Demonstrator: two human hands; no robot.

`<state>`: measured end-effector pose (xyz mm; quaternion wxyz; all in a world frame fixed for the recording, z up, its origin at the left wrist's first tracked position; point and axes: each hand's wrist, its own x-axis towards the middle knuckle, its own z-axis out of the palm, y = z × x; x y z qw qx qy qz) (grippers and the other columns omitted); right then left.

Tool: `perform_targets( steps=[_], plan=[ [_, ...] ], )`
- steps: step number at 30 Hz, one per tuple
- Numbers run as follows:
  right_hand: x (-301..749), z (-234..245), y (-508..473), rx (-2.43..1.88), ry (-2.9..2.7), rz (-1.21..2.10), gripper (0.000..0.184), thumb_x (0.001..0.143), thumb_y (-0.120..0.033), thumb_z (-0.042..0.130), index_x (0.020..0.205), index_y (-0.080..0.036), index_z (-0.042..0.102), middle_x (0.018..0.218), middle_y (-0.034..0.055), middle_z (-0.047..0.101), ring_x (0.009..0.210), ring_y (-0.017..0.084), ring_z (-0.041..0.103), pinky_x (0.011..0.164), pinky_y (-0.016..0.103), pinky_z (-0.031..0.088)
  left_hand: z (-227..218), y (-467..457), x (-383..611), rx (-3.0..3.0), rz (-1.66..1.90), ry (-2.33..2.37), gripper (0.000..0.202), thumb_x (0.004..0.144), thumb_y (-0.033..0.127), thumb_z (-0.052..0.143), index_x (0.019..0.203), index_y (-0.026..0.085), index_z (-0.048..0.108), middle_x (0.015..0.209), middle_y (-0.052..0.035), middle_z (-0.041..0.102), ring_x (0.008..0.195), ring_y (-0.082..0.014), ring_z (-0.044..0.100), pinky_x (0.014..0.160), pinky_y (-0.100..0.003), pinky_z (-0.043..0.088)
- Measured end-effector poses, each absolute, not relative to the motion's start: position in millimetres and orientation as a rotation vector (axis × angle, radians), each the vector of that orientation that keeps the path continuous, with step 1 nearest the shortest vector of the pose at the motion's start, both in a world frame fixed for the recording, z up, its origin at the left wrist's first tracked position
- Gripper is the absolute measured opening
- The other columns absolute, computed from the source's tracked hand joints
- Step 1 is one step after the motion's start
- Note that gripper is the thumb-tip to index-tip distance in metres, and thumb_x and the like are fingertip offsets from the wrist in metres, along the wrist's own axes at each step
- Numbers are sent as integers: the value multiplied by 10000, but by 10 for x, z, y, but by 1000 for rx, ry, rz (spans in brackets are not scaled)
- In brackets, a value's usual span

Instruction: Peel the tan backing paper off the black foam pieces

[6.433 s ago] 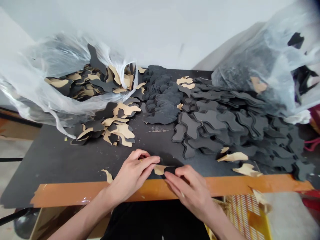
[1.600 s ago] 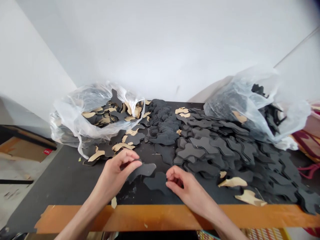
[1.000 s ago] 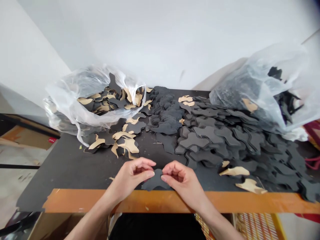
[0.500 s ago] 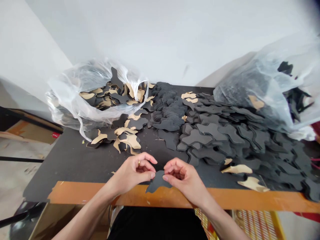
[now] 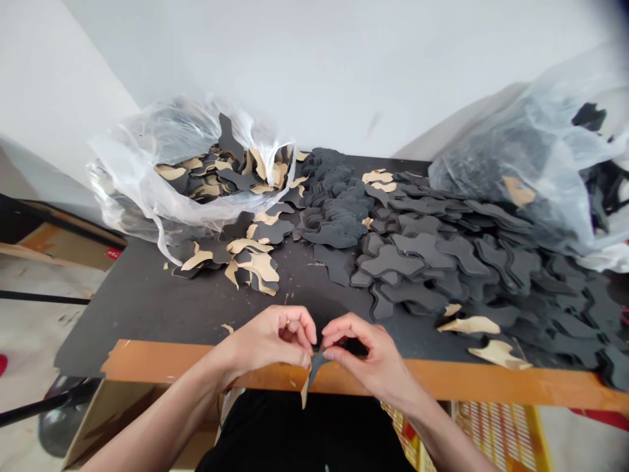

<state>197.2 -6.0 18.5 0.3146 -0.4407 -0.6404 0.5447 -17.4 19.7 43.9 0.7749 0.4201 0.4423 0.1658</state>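
Observation:
My left hand [image 5: 270, 339] and my right hand [image 5: 368, 354] meet above the table's orange front edge. Their fingertips pinch a small black foam piece [image 5: 315, 368] from either side. A strip of tan backing paper [image 5: 304, 392] hangs down from that piece, partly peeled off. Most of the piece is hidden by my fingers. Nearest my right hand, beyond it, lie loose black foam shapes [image 5: 392, 261] in overlapping piles. A scrap of tan paper [image 5: 227, 328] lies on the tabletop just beyond my left hand.
The black table [image 5: 162, 314] has orange tape along its front edge [image 5: 162, 354]. Clear plastic bags [image 5: 132, 190] [image 5: 521, 151] hold more foam pieces at the back. Peeled tan backing [image 5: 250, 265] lies in a heap at centre-left. A yellow crate [image 5: 496, 432] sits below at the right.
The foam piece has been lifted and folded between my fingers, and its tan backing now shows, hanging down. My view has shifted slightly, and both hands have drawn closer together.

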Motion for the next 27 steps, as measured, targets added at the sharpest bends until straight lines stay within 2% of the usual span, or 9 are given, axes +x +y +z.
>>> perform_targets(
  steps=[3, 6, 11, 17, 27],
  plan=[
    [1991, 178, -61, -1165, -1727, 1336, 135, 839, -148, 676, 939, -236, 654, 825, -13, 700, 733, 124, 659, 702, 223, 509, 435, 175, -163, 901, 420, 947, 170, 626, 113, 716, 746, 162, 606, 677, 38, 636, 622, -98, 551, 631, -223, 402],
    [2000, 181, -64, -1208, -1712, 1279, 106, 858, -189, 662, 952, -237, 665, 827, -1, 673, 742, 137, 631, 702, 241, 502, 433, 151, -155, 920, 515, 944, 89, 723, 151, 664, 772, 170, 592, 680, 43, 583, 652, -104, 521, 667, -234, 400],
    [1952, 194, -89, -1205, -1622, 1406, 95, 852, -230, 671, 942, -226, 698, 809, 5, 660, 730, 141, 608, 673, 245, 487, 445, 126, -128, 994, 516, 920, 63, 830, 172, 620, 852, 181, 562, 768, 37, 542, 738, -117, 495, 712, -240, 384],
    [1909, 183, -107, -1167, -1428, 1572, 45, 821, -230, 699, 863, -213, 694, 789, 1, 691, 710, 132, 626, 664, 234, 497, 448, 113, -128, 1022, 492, 873, 83, 866, 189, 619, 887, 177, 540, 816, 30, 541, 771, -118, 485, 729, -243, 384],
    [1909, 180, -100, -1186, -1375, 1572, 77, 790, -251, 714, 848, -212, 683, 778, 7, 680, 705, 140, 622, 652, 244, 503, 474, 119, -128, 1079, 473, 911, 75, 861, 215, 615, 893, 186, 553, 814, 20, 587, 770, -129, 531, 732, -259, 411]
  ],
)
